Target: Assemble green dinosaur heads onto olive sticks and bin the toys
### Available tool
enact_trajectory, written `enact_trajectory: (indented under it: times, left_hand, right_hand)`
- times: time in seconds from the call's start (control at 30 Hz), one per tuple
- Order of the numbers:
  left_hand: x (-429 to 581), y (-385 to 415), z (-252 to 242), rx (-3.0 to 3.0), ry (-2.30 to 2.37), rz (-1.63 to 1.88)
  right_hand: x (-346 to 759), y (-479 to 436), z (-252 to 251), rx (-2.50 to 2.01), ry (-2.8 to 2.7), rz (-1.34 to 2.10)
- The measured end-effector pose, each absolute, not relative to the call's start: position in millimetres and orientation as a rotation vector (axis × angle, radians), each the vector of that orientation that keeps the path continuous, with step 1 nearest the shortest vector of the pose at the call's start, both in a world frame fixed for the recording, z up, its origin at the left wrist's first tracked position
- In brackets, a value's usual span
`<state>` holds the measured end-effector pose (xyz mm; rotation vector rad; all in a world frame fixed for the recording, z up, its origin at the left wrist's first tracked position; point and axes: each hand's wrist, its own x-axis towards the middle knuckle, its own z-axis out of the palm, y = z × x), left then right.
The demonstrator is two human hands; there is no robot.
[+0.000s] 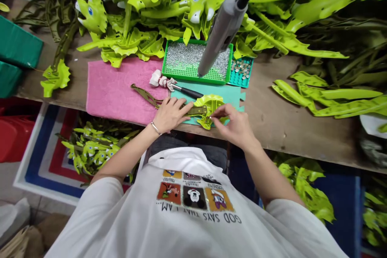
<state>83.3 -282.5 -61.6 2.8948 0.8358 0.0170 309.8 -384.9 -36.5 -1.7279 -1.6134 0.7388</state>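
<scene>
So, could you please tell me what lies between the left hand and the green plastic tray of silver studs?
In the head view, a slim black-handled tool lies there, resting on a flat teal mat.

A wooden workbench (287, 137) carries a pink towel (121, 88).

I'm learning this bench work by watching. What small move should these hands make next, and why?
Probably the right hand should steady the lime-green piece with the left hand kept pressed on the olive strap, since the right fingertips touch the piece and the strap lies loose across the teal mat.
</scene>
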Motion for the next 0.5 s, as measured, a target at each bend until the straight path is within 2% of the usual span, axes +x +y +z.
enact_trajectory:
  times: [0.2, 0.5]
  left_hand:
    - [89.5, -249.4, -60.0, 2.807, 0.877, 0.312]
    - [100.8, -195.9, -69.8, 2.964, 0.636, 0.271]
  right_hand:
    - [309.5, -385.2, -50.1, -1.733, -1.607, 0.788]
    - [312.7, -387.5, -56.4, -1.714, -1.523, 0.762]
